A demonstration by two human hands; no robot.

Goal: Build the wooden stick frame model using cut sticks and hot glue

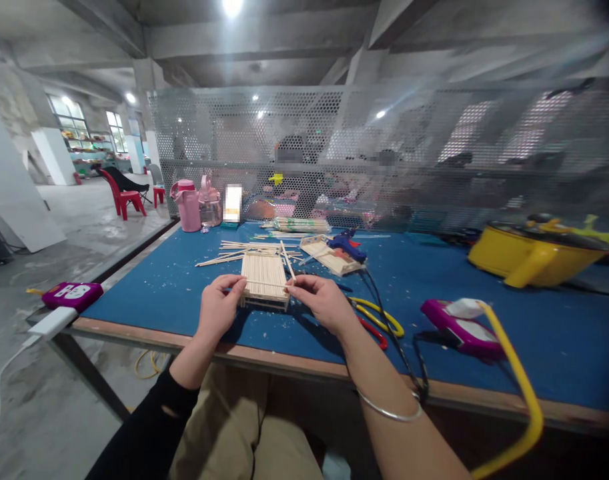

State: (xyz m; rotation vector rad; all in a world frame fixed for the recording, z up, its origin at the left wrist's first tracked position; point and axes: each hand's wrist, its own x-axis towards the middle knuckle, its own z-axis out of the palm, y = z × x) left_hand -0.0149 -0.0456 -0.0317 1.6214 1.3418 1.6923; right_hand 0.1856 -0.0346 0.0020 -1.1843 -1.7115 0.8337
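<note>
A small structure of thin wooden sticks (264,270), its top a flat panel of sticks side by side, stands on the blue table in front of me. Across its near edge lies a single wooden stick (265,285). My left hand (220,303) pinches the left end of that stick, and the fingers of my right hand (321,300) close on its right end. A second stick (287,259) slants up from my right fingertips along the panel's right side; whether it is gripped or only leaning I cannot tell.
Loose sticks (229,252) lie behind the structure, with a blue glue gun (347,245) on a stick frame (329,257) to the right. Yellow-handled pliers (379,317), a purple power strip (464,330) and a yellow pot (529,257) stand rightward. A pink jug (188,208) is back left.
</note>
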